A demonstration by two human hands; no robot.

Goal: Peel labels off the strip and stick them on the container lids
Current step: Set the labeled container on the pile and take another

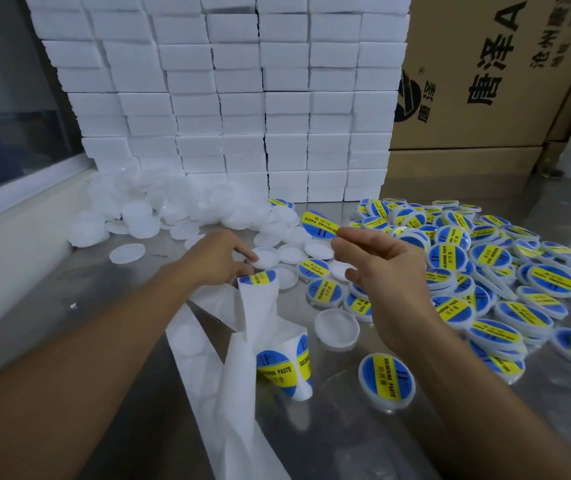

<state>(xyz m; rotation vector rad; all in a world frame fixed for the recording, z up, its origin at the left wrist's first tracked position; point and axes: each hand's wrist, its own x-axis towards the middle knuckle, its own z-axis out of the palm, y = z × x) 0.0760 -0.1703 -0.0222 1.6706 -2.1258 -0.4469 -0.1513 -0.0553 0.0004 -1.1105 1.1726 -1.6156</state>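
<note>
White foam blocks [242,98] stacking along worktop [138,393] back edge. Label strip [260,327] trailing toward near edge. Right hand [386,271] pinching peeled label [318,225] aloft, mid-worktop. Left hand [221,259] gripping blank lid [265,256], seemingly the strip's top too; fingers partly hidden.

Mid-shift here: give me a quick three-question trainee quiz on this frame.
1. True or false: the right hand pinches a peeled label in the air.
2. What does the left hand touch? A) a blank white lid B) the cardboard box C) a foam block
3. Fill in: the labelled lids pile up on the person's ____ side.

Key: 1 true; 2 A; 3 right.
</note>
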